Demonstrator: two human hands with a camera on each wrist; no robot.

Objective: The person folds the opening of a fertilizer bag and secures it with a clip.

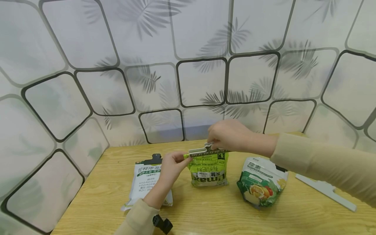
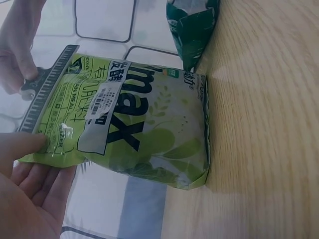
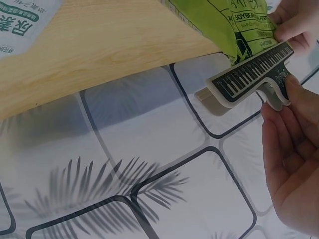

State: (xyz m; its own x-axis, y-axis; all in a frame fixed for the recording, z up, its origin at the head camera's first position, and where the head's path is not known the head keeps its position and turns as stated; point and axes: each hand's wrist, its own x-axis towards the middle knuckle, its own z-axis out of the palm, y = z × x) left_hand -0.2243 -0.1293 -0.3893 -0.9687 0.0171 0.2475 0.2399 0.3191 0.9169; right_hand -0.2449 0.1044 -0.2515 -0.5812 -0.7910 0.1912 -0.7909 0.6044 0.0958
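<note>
A lime-green fertilizer bag (image 1: 207,176) (image 2: 164,114) stands upright on the table. Along its top edge lies a long clip (image 1: 199,151) (image 3: 251,74) with a piano-key pattern. My right hand (image 1: 230,135) (image 3: 294,164) pinches the clip's handle between thumb and fingers, above the bag. At the bag's top left corner, my left hand (image 1: 171,166) (image 2: 35,194) pinches the green film between thumb and fingers, right beside the clip's end. In the right wrist view the clip's jaws sit over the bag's upper edge, and one end sticks out past it.
On the left, a white bag (image 1: 147,186) wears a black clip (image 1: 155,159). A white and green bag (image 1: 259,182) with an orange picture leans at right, partly behind my sleeve. Farther right lies a pale long clip (image 1: 329,194). A patterned cloth (image 1: 202,83) rises behind the table.
</note>
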